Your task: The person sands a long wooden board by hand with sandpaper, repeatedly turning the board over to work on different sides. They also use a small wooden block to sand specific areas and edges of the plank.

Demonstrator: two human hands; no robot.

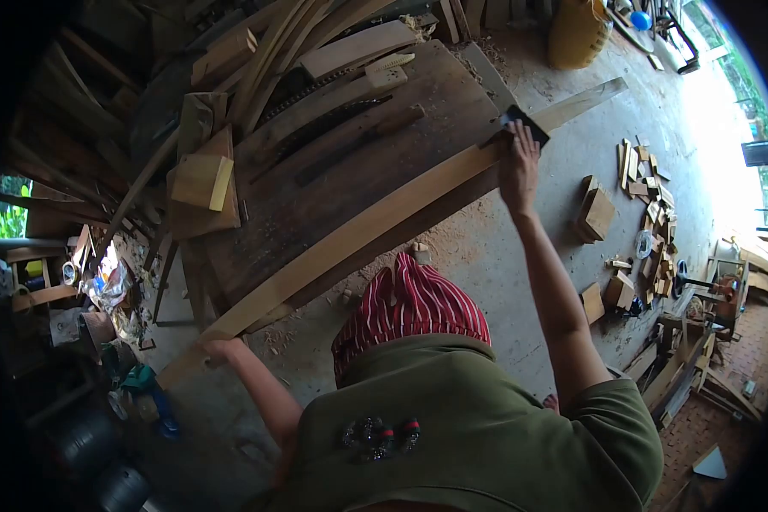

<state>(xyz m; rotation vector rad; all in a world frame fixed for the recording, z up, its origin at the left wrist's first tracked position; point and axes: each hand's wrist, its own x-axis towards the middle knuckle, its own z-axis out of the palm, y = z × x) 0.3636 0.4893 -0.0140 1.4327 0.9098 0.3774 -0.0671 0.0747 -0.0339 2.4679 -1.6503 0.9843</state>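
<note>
A long, slightly curved wooden board [350, 243] lies slantwise along the near edge of the dark wooden workbench [367, 166]. My left hand [220, 350] is closed around the board near its lower left end. At the upper right, my right hand [520, 166] reaches over the board with its fingers laid across a dark flat piece [533, 130]. The kind of piece is unclear, and my palm and thumb are partly hidden. Past that hand, a paler length of wood [584, 101] sticks out beyond the bench.
A wooden block [203, 181] and several curved wood strips [269, 64] crowd the bench's left and far side. Wood blocks [596, 209] and offcuts [653, 200] lie on the concrete floor to the right. A yellow sack [578, 34] stands at the back.
</note>
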